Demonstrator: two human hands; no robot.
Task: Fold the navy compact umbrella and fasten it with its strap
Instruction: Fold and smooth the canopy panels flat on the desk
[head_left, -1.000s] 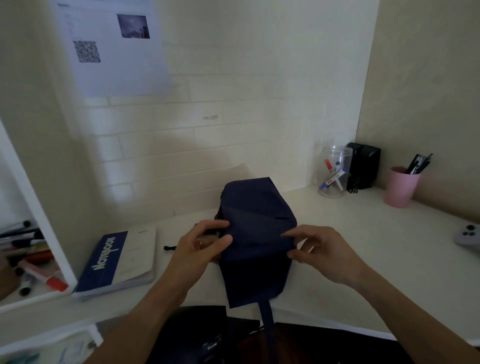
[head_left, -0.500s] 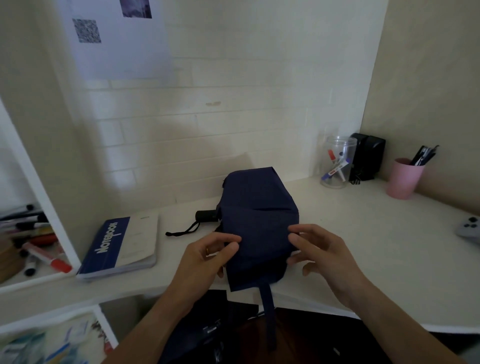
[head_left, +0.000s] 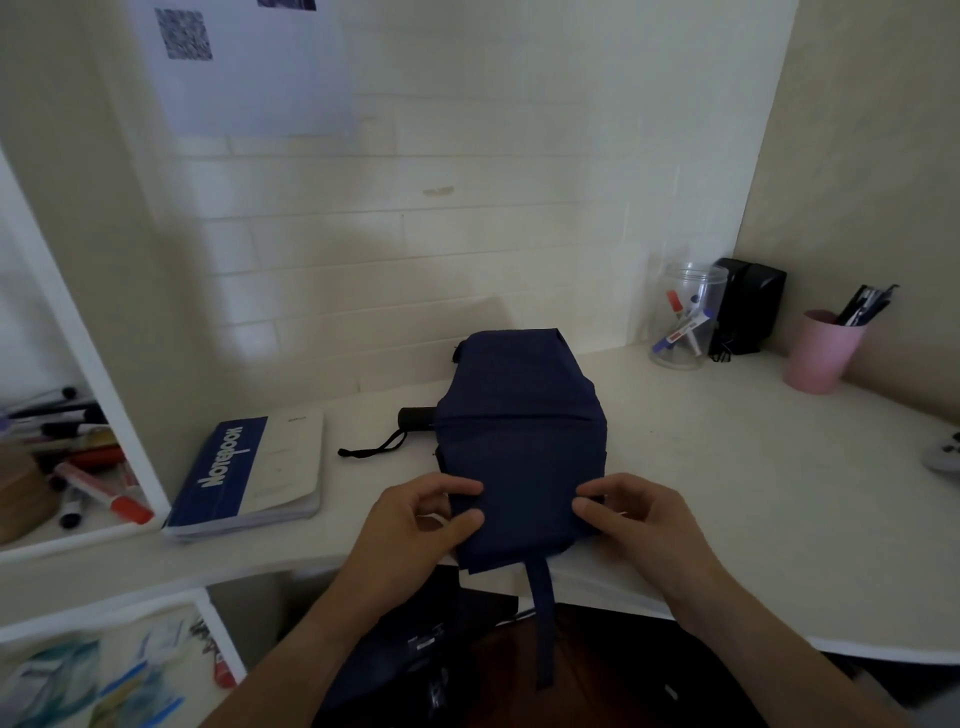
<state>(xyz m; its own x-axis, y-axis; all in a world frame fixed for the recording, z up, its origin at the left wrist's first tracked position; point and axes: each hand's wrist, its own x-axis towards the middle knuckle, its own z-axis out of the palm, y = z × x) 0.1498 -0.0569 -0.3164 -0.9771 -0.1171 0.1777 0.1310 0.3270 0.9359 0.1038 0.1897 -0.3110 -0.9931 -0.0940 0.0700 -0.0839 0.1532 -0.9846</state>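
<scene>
Only the one head view here, looking down at a white desk (head_left: 727, 467). The navy umbrella (head_left: 519, 441) sits dead centre of the frame, its cloth flattened into a broad slab that runs from the back wall toward the near edge of the desk. Its black handle (head_left: 415, 418) pokes out on the left side about halfway up, with a thin wrist cord (head_left: 371, 449) trailing off it across the desktop. The strap (head_left: 540, 623) hangs from the near end of the cloth, straight down over the desk edge in the lower middle of the frame, not wrapped around anything yet.

Left hand (head_left: 410, 535) is pinching the left edge of the cloth between thumb and fingers, narrow grip. Right hand (head_left: 639, 525) does the same on the right edge, fingers curled in tight on the fabric. Both are at the near end of the bundle, just above where the strap comes off.

Handling-wise, my guess: the canopy is thin, soft and a bit slick, so it'll probably slump and unfold the second you let go. The ribs inside should give some stiffness lengthwise, so rolling around the long axis looks like the way. I'd keep one hand clamped on the bundle and grab the strap near its free end. Whole thing looks light.

Other stuff: a notebook (head_left: 249, 473) at left, a clear jar (head_left: 685, 322) and pink cup (head_left: 821, 351) upper right.
</scene>
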